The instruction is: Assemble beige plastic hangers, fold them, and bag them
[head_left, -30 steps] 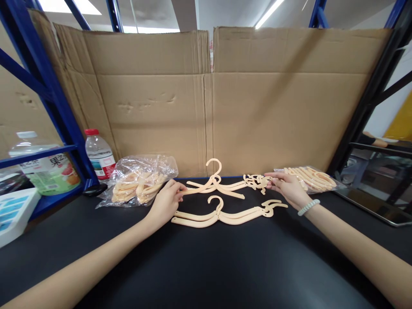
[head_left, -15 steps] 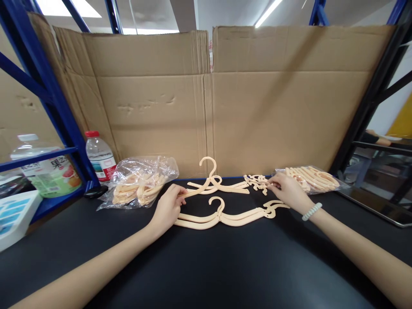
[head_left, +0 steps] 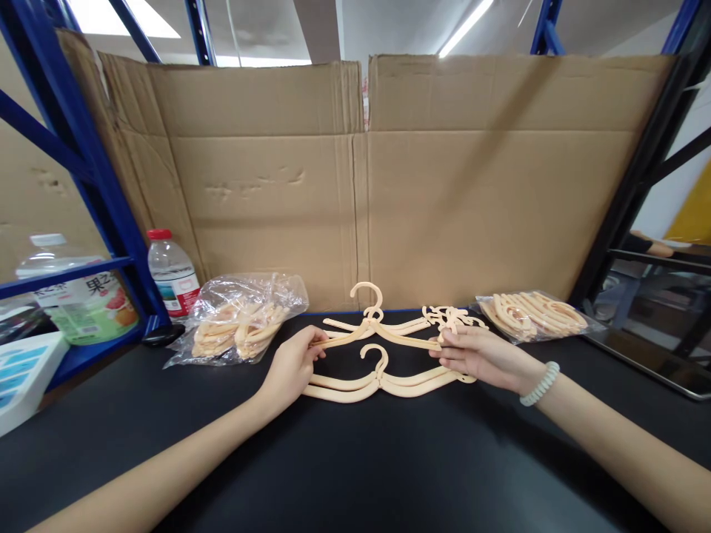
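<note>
Both hands grasp the upper hanger: left hand pinches its left arm, right hand its right arm, above the lower hanger.

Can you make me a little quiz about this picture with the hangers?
1. True or false: the left hand pinches one end of the far hanger.
2. What is on the right hand's wrist: A a watch, B a pale bead bracelet, C nothing?
3. What colour is the cap of the water bottle by the blue rack?

Key: 1 true. 2 B. 3 red.
</note>
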A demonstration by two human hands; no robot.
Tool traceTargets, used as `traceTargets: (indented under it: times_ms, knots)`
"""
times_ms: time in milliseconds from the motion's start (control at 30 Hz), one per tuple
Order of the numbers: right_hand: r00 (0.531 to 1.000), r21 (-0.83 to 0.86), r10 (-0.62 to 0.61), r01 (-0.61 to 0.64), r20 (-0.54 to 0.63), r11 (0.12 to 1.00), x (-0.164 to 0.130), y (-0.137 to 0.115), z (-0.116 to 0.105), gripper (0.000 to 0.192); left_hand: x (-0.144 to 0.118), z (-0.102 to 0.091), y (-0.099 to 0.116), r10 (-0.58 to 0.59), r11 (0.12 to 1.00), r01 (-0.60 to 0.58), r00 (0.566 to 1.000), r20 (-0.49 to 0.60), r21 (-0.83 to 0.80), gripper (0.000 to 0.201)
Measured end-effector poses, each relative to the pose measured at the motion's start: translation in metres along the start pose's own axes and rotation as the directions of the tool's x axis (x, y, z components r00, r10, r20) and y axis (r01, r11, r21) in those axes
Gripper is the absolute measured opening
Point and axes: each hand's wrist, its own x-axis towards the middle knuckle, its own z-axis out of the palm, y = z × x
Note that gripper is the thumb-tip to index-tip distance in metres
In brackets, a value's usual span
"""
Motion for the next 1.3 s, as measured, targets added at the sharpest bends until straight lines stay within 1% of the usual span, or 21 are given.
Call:
traceTargets:
  times_ms: [133, 300, 500, 667, 933, 1133, 1300]
  knots:
    - [0.998, 0.034, 0.054, -0.055, 0.041, 0.998, -0.0007, -0.0026, -0.0031, 0.016, -0.0011, -0.0003, 0.0001, 0.004, 1.0, -0.003, 1.0, 0.012, -0.011, 0.015]
    - [0.996, 0.033, 0.08, -0.081, 0.039, 0.996, -0.0003, -0.0042, -0.005, 0.011, -0.0018, 0.0, -0.0008, 0.013, 1.0, -0.013, 1.0, 0.012, -0.019, 0.015]
    - [0.995, 0.031, 0.092, -0.093, 0.049, 0.995, -0.0015, -0.0031, -0.0033, 0.014, -0.0021, -0.001, 0.0018, 0.028, 1.0, -0.028, 1.0, 0.01, -0.001, 0.016]
    - [0.989, 0.068, 0.134, -0.138, 0.065, 0.988, -0.0022, -0.0036, -0.0044, 0.014, -0.003, -0.0012, 0.0054, 0.046, 0.999, -0.046, 0.999, -0.019, 0.016, 0.018]
    - [0.984, 0.117, 0.164, -0.171, 0.065, 0.978, -0.0018, -0.0053, -0.0058, 0.024, -0.0055, -0.0016, 0.0061, 0.05, 0.998, -0.049, 0.999, -0.021, 0.047, 0.02]
    - [0.987, 0.136, 0.14, -0.15, 0.081, 0.979, -0.0014, -0.0041, -0.0078, 0.024, -0.0062, -0.0015, 0.0063, 0.065, 0.997, -0.063, 0.997, -0.034, 0.054, 0.019]
    - [0.992, 0.09, 0.082, -0.091, 0.093, 0.992, -0.0023, -0.0037, -0.0051, 0.023, -0.005, -0.0021, 0.0083, 0.086, 0.995, -0.084, 0.996, -0.027, 0.053, 0.019]
